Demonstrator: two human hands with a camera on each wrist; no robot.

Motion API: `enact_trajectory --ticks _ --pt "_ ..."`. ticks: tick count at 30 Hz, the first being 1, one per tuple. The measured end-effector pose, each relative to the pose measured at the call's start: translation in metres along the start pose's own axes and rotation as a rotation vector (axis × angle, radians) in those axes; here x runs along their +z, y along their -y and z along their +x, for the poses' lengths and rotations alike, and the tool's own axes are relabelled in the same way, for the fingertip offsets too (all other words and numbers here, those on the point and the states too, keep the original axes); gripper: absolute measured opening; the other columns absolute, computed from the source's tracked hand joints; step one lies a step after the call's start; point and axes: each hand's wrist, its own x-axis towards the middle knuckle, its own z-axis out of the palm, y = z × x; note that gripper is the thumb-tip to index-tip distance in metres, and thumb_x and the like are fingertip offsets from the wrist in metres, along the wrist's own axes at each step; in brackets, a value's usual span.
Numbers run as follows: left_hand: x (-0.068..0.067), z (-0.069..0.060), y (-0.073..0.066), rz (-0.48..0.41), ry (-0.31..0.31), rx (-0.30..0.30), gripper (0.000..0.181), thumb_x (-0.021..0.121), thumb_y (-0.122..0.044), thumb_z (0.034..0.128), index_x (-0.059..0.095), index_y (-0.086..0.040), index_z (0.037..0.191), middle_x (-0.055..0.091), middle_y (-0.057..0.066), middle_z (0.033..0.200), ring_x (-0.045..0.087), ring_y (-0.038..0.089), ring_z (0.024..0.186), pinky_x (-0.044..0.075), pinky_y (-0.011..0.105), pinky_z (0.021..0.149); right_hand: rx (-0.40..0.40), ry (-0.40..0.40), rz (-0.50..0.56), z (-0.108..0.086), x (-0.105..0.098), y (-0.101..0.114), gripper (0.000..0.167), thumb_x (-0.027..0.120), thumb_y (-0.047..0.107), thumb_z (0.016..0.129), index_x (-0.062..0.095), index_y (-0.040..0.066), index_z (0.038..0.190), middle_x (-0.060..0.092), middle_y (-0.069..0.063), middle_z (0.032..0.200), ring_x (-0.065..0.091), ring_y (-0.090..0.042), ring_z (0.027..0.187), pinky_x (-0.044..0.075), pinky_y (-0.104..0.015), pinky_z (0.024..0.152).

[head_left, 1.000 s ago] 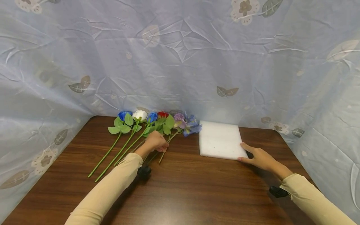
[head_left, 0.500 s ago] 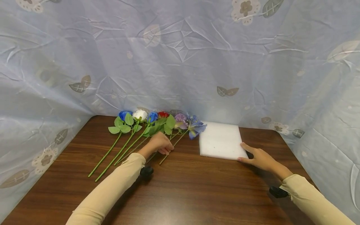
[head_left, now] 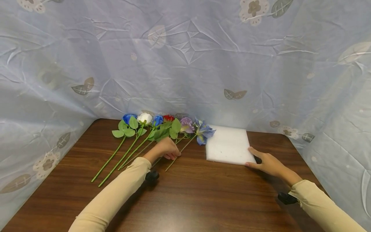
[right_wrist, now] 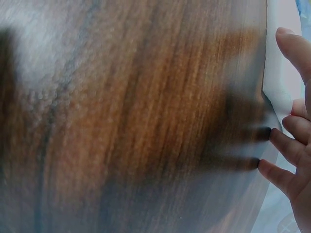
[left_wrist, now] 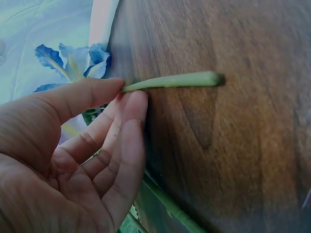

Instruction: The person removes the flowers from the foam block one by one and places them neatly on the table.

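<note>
My left hand point(head_left: 167, 149) pinches the thin green stem point(left_wrist: 180, 80) of a blue iris point(head_left: 205, 132) between thumb and fingertips. The stem's cut end points toward the near side of the table, and the bloom overlaps the left edge of a white foam block point(head_left: 227, 145). At that block's near right corner rests my right hand point(head_left: 269, 163), its thumb and index finger spread and touching the foam. In the right wrist view, other fingertips point(right_wrist: 265, 165) of this hand meet the tabletop. A purple flower point(head_left: 186, 125) lies just left of the iris.
Left of my left hand lie a red flower point(head_left: 168, 118), two blue roses point(head_left: 157, 120) and a white rose point(head_left: 144, 118), stems toward me. Behind the dark wooden table point(head_left: 197, 199) hangs a pale patterned cloth point(head_left: 174, 71), also along both sides.
My left hand has shifted a little to the right with the iris, whose bloom has come away from the purple flower and over the foam's left edge. The right hand stays put.
</note>
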Motion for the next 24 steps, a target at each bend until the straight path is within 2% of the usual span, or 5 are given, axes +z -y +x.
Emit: enact_trajectory --ticks 6,14,20,24 --pt "0.0015 0.0017 -0.0005 0.004 0.014 -0.003 0.008 0.08 -0.009 0.0821 0.081 -0.002 0.085 0.068 -0.001 0.065 0.067 0.012 0.06 0.058 0.026 0.057 0.003 0.001 0.001 -0.0002 -0.0006 0.0005 0.089 0.069 0.052 0.094 0.036 -0.003 0.155 0.04 -0.027 0.156 0.048 -0.048 0.138 0.045 -0.064 0.107" --pt "0.0005 0.0028 -0.0011 -0.003 0.028 -0.007 0.011 0.078 -0.009 0.0837 0.081 -0.001 0.091 0.069 0.001 0.07 0.069 0.013 0.063 0.061 0.03 0.062 0.006 -0.005 -0.002 0.0005 -0.0001 -0.001 0.089 0.068 0.053 0.094 0.036 -0.002 0.155 0.04 -0.027 0.156 0.048 -0.048 0.138 0.045 -0.064 0.107" --pt "0.0034 0.0004 -0.0023 -0.044 0.043 -0.006 0.012 0.076 -0.007 0.085 0.08 0.001 0.094 0.074 0.005 0.075 0.071 0.012 0.062 0.062 0.031 0.064 0.008 -0.001 -0.002 0.001 -0.0001 -0.0007 0.089 0.068 0.054 0.094 0.036 -0.002 0.156 0.041 -0.027 0.156 0.048 -0.049 0.137 0.045 -0.064 0.106" --pt "0.0081 -0.0002 -0.0027 -0.071 0.029 0.002 0.011 0.074 -0.004 0.0842 0.079 0.003 0.092 0.073 0.005 0.07 0.07 0.012 0.058 0.062 0.03 0.061 0.007 -0.002 -0.002 0.0004 -0.0001 -0.0003 0.089 0.068 0.054 0.094 0.036 -0.002 0.155 0.04 -0.027 0.156 0.048 -0.049 0.137 0.045 -0.064 0.106"
